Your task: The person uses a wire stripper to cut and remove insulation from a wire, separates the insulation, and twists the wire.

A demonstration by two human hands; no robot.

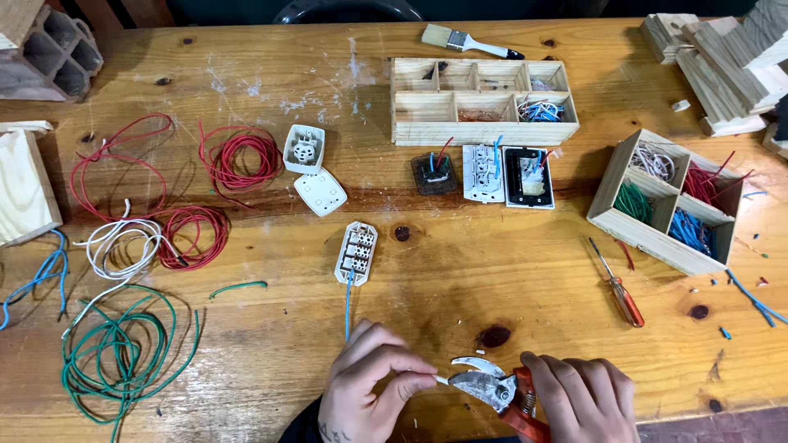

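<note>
Knotty, paint-flecked wooden table [246, 74], dark chair back [345, 10] beyond its far edge, even light

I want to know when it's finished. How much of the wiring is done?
Three switch plates already carry short wires. Right now the left hand feeds a white wire into the orange-handled cutters in the right hand. The module has only a blue wire; wire coils lie uncut.

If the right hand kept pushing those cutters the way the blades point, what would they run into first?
The right hand aims the orange-handled cutters leftward; the blades would first meet the white wire end pinched in the left hand, seemingly already at the blades.
</note>
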